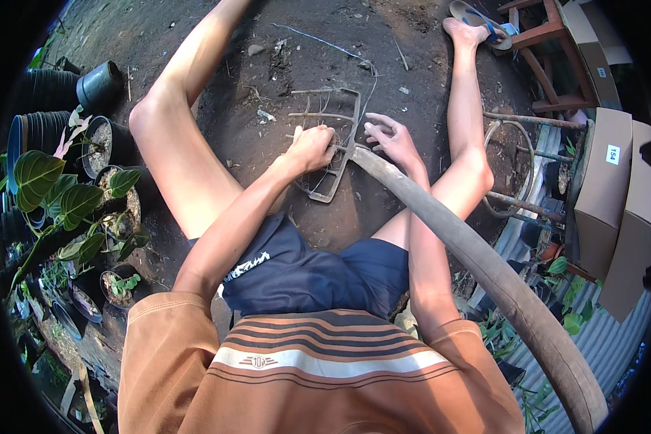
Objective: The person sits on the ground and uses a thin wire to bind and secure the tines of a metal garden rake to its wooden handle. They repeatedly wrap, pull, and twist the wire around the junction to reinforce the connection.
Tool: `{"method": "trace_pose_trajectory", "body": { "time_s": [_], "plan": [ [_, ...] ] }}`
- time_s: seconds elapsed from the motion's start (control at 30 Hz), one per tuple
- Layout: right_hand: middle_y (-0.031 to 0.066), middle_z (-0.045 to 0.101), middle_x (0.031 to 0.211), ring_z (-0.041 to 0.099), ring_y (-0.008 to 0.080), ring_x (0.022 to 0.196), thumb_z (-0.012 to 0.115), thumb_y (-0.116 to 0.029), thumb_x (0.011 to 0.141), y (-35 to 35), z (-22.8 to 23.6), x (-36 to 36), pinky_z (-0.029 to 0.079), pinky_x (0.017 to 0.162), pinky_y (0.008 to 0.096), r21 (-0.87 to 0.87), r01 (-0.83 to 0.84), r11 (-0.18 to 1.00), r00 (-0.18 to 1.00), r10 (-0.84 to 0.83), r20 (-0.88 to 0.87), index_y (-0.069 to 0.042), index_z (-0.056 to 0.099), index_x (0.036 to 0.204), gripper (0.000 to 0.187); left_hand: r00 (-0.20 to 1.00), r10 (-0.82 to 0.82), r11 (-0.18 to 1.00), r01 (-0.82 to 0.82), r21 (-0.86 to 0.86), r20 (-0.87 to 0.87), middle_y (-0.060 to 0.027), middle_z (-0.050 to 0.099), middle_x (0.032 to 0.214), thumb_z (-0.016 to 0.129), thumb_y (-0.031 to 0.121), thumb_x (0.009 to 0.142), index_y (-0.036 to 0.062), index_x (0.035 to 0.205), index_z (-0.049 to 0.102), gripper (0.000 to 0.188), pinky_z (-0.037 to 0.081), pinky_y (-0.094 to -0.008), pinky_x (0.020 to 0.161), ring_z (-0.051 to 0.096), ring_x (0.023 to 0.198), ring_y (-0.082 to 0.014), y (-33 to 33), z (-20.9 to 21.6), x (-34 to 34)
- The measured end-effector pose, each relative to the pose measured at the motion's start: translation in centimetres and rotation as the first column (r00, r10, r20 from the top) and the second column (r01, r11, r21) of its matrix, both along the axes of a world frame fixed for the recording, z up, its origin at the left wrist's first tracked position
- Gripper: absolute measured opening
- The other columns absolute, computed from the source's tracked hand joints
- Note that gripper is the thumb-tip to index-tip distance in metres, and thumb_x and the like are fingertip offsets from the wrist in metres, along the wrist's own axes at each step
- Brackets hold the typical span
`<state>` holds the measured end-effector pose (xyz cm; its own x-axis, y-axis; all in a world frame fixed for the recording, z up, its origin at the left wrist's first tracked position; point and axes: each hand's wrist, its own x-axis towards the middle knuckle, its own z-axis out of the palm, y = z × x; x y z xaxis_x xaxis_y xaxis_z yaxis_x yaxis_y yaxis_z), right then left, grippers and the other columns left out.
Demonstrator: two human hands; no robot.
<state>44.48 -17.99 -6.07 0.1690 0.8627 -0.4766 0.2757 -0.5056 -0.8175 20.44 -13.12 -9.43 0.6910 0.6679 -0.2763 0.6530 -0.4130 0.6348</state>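
Note:
A rake lies between my legs, its rusty metal head [356, 108] with long tines pointing left and its thick wooden handle [470, 249] running to the lower right. My left hand [311, 148] is closed around the middle of the rake head, close to where the handle joins; its fingertips are partly hidden. Just right of the head is my right hand [390, 139], its fingers bent and apart, with nothing plainly held. A thin wire [340, 49] comes from the far ground and runs down to the rake head beside my right fingers. Thin strands also cross the tines.
Stacked black pots [100, 85] and potted leafy plants [76, 195] stand at left. On the right are a wooden chair [557, 58], cardboard boxes [602, 170], a rusty metal frame [528, 206] and corrugated sheeting [593, 354]. Bare soil [231, 94] with small litter lies around the rake.

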Motion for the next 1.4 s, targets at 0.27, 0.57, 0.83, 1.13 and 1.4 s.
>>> {"method": "trace_pose_trajectory", "body": {
  "time_s": [0.27,0.57,0.83,1.13,1.4],
  "plan": [
    [0.0100,0.074,0.086,0.071,0.0175,0.073,0.072,-0.019,0.096,1.2,0.0,-2.9,0.054,0.067,0.0335,0.306,0.011,0.952,0.947,-0.108,0.301,-0.001,0.073,0.106,0.021,0.997,-0.035,0.999,0.035,0.013,0.061,-0.0151,0.068,0.106,0.072,0.021,0.086,0.0038,0.100,0.064,0.024,0.046,-0.0601,0.088,0.065,0.109,-0.0372,-0.2,0.7,-0.2],
    [0.0008,0.057,0.083,0.054,0.0129,0.076,0.052,-0.019,0.111,2.5,1.8,-5.7,0.051,0.078,0.0337,0.463,0.426,0.777,0.897,-0.297,-0.327,-0.011,0.050,0.114,0.009,0.984,-0.136,0.990,0.131,0.049,0.117,-0.0135,0.068,0.104,0.076,0.021,0.084,0.0045,0.097,0.067,0.023,0.048,-0.0516,0.083,0.066,0.106,-0.0359,0.4,0.1,0.1],
    [-0.0036,0.039,0.083,0.033,0.0067,0.068,0.049,-0.017,0.111,4.7,0.0,-4.7,0.032,0.061,0.0263,0.278,0.698,0.660,0.618,-0.358,-0.700,-0.016,0.044,0.111,0.006,0.982,-0.132,0.991,0.131,0.020,0.135,-0.0117,0.066,0.106,0.076,0.025,0.088,0.0059,0.105,0.067,0.027,0.046,-0.0530,0.085,0.065,0.107,-0.0353,0.8,0.3,-0.5],
    [-0.0048,0.050,0.077,0.042,0.0016,0.059,0.055,-0.020,0.109,7.4,0.4,-4.5,0.033,0.048,0.0198,0.430,0.385,0.816,0.893,-0.213,-0.395,-0.010,0.050,0.111,0.012,0.982,-0.186,0.974,0.180,0.139,0.029,-0.0130,0.068,0.106,0.063,0.032,0.095,0.0060,0.112,0.073,0.033,0.042,-0.0536,0.089,0.065,0.106,-0.0339,-0.1,1.0,1.1],
    [-0.0038,0.054,0.075,0.045,0.0037,0.063,0.057,-0.018,0.108,8.7,1.3,-4.4,0.038,0.056,0.0234,0.562,0.215,0.799,0.976,-0.195,-0.095,-0.005,0.056,0.107,0.013,0.958,-0.282,0.894,0.282,0.348,-0.052,-0.0080,0.067,0.091,0.058,0.031,0.099,0.0091,0.098,0.074,0.027,0.041,-0.0466,0.089,0.063,0.093,-0.0277,0.3,2.4,0.5]
  ]
}}
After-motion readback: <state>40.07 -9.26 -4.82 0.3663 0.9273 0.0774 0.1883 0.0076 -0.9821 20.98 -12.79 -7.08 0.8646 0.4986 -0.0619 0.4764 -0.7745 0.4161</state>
